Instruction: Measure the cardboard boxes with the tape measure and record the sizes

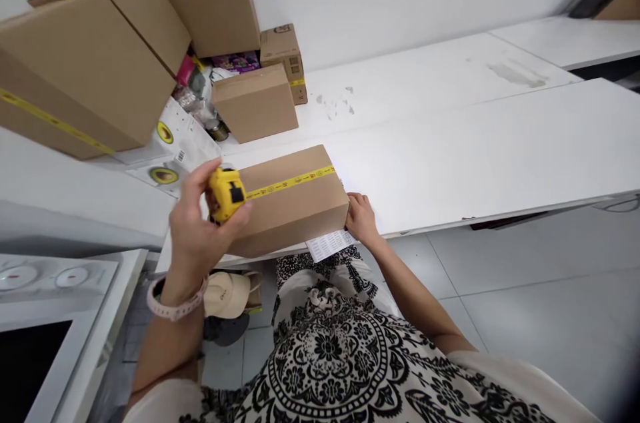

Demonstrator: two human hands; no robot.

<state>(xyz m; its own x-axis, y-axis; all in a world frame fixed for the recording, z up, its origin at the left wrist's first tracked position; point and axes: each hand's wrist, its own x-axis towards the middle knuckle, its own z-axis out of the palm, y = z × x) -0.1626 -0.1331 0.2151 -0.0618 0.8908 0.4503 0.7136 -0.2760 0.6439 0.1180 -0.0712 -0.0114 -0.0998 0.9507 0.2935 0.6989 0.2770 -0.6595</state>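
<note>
A closed cardboard box (295, 200) with a strip of yellow printed tape along its top lies near the front edge of the white table. My left hand (200, 223) is closed around a yellow tape measure (227, 194) above the box's left end. No drawn-out blade shows between the tape measure and my other hand. At the box's right end, my right hand (362, 218) has its fingers curled against the lower corner; the fingertips are partly hidden. A printed paper sheet (327, 245) sticks out from under the box, over the table edge.
Large cardboard boxes (90, 56) are stacked at the left on white cartons with avocado pictures (170, 156). Smaller boxes (256, 100) and bagged goods stand against the wall. A white appliance (55, 303) is at lower left, with a beige cap (226, 294) below the white table (450, 136).
</note>
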